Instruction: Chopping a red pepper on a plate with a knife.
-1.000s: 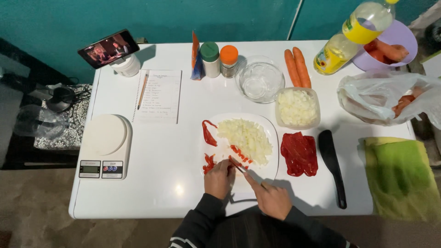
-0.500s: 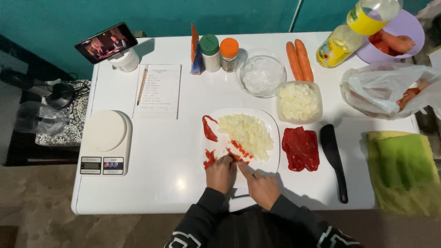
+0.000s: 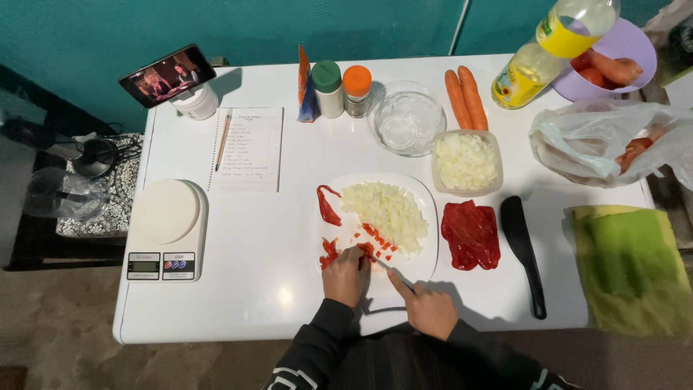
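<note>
1. Head view: left hand [image 3: 346, 276] presses its curled fingers onto red pepper pieces [image 3: 361, 249] at the near edge of the white cutting board [image 3: 426, 202].
2. Right hand [image 3: 430, 310] is closed around a knife [image 3: 393, 275], blade tip at the pepper.
3. Chopped onion [image 3: 386, 209] is piled mid-board; peeled red pepper [image 3: 471, 235] lies just right of it.

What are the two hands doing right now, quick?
Left hand: fingers curled, pressing down on the red pepper pieces on the white cutting board.
Right hand: closed around the knife.
</note>
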